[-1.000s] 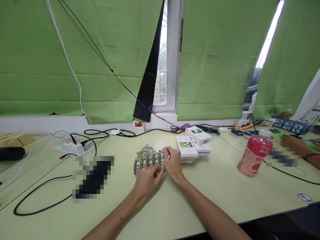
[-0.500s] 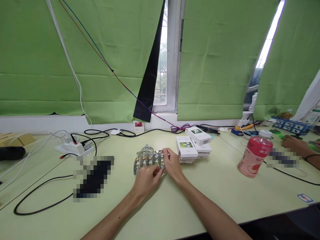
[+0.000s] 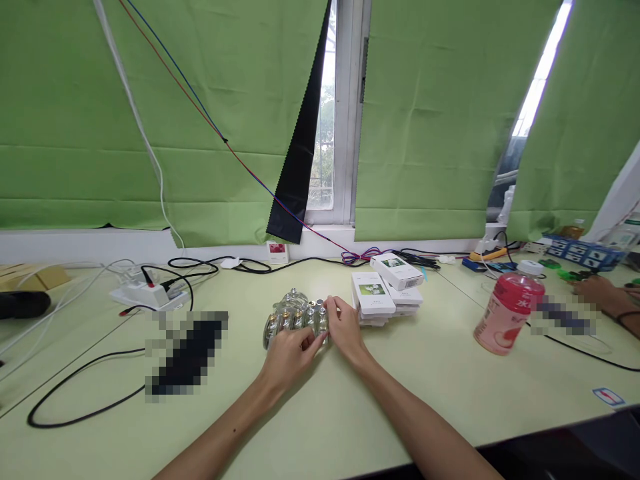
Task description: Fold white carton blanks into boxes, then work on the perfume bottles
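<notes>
A row of small shiny, clear-to-silver pieces with round gold and silver tops (image 3: 298,319) lies on the table in front of me, and its exact kind is hard to make out. The row curls back on itself at the left. My left hand (image 3: 287,357) is closed at the row's near side, thumb and forefinger pinching toward its right end. At that right end my right hand (image 3: 343,328) grips the last piece, fingers bent over it. My knuckles cover part of the row's lower side.
Stacked white boxes (image 3: 376,301) stand just right of my right hand. Further right are a pink drink bottle (image 3: 510,308) and another person's hand (image 3: 603,297). A blurred dark object (image 3: 190,353), a power strip (image 3: 150,295) and cables (image 3: 85,360) lie to the left.
My left hand has shifted slightly left, and the left part of the row has moved a little left with it. My right hand stays nearly in place.
</notes>
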`<state>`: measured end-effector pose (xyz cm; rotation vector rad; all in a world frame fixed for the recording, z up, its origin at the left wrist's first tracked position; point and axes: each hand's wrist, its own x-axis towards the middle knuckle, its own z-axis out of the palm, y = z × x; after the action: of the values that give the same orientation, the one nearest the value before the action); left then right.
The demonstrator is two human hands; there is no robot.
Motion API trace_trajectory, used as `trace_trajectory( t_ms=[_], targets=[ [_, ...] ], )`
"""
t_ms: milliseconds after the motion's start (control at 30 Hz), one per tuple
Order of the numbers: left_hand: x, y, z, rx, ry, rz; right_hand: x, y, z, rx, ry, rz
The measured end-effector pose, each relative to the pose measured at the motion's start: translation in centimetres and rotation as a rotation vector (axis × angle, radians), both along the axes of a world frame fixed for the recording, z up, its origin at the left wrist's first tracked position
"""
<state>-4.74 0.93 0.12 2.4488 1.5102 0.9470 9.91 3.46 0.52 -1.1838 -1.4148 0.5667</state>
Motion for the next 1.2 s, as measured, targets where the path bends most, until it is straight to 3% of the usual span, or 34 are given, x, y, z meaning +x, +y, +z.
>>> trace_trajectory(
  t_ms=[500,833,1200],
  targets=[
    [-0.58,0.36,0.02,0.061,-0.025,-0.018,-0.13,0.19,-0.2,0.009,-0.016,-0.038],
    [-0.42,0.05,0.14,0.022,0.03,0.011,-0.19,0.24,-0.07,0.019,-0.026,-0.089],
    [-0.27,0.11,-0.11,0.119,0.058,0.021,-0.18,0.06,0.11,0.048,-0.078,-0.096]
  ],
)
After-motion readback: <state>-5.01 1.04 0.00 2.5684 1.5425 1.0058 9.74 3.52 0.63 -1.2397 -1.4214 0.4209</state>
